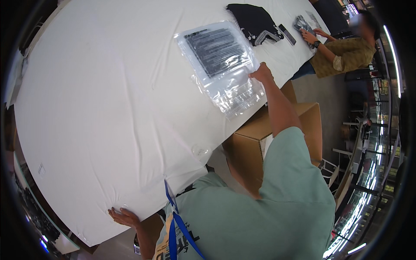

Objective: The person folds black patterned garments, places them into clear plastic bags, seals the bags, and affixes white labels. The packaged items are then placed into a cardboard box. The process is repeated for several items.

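Note:
A clear plastic bag [234, 89] with a large block of black print lies on the white-covered table [99, 86]; there may be more than one layer. My right hand [263, 74] is at the bag's right edge, thumb over the plastic and fingers bent around the edge. Down at the near left, my left hand [123, 216] rests on the table's edge, its fingers stretched out over the cloth. Nothing shows in that hand. Past the bag lies a folded black garment [253, 21] with pale trim, and beside it a dark flat phone-like object [287, 34].
A co-worker [344, 52] stands at the far right, both hands on a dark plastic-wrapped item [302, 24]. An open cardboard box [247, 149] sits against the table's side by my right arm. A blue lanyard [173, 221] hangs at my front. A small round clear sticker [200, 150] is on the cloth.

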`<state>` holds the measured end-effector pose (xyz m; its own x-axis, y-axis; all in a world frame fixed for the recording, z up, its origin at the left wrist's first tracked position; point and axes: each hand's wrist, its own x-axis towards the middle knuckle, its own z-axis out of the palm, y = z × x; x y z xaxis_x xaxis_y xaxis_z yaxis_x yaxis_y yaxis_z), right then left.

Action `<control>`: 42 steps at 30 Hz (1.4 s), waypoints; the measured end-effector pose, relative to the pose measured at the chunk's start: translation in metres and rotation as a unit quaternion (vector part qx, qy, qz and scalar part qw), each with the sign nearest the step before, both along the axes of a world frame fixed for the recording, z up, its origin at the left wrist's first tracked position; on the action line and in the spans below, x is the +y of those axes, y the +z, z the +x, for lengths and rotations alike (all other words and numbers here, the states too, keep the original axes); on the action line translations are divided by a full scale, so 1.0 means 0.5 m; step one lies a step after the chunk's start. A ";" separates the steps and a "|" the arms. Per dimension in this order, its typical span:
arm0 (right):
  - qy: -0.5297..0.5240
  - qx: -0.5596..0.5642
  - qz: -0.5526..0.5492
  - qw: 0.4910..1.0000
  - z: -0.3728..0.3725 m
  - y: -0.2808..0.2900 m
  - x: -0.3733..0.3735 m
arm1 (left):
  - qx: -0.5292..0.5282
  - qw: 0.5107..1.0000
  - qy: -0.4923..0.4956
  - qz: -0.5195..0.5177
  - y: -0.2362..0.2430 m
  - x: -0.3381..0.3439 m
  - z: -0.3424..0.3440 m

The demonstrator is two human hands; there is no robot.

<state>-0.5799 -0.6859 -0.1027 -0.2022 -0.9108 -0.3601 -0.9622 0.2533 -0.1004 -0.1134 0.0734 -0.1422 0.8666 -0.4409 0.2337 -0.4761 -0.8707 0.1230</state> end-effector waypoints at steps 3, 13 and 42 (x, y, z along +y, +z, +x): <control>0.004 -0.054 -0.006 0.999 -0.040 -0.056 -0.036 | -0.021 1.000 -0.004 0.012 0.002 -0.003 -0.006; -0.100 -0.413 -0.001 0.905 -0.023 0.013 -0.028 | 0.006 1.000 0.020 -0.006 0.000 -0.010 -0.018; 0.174 -0.695 0.147 0.682 0.646 0.743 0.250 | 0.087 0.984 0.105 -0.118 0.042 -0.033 -0.036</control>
<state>-0.2569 -0.5610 0.2689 0.7304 -0.6639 -0.1604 0.0050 0.2401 -0.9707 -0.1315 0.0570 -0.1211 0.9685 -0.1991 0.1493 -0.2432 -0.8848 0.3975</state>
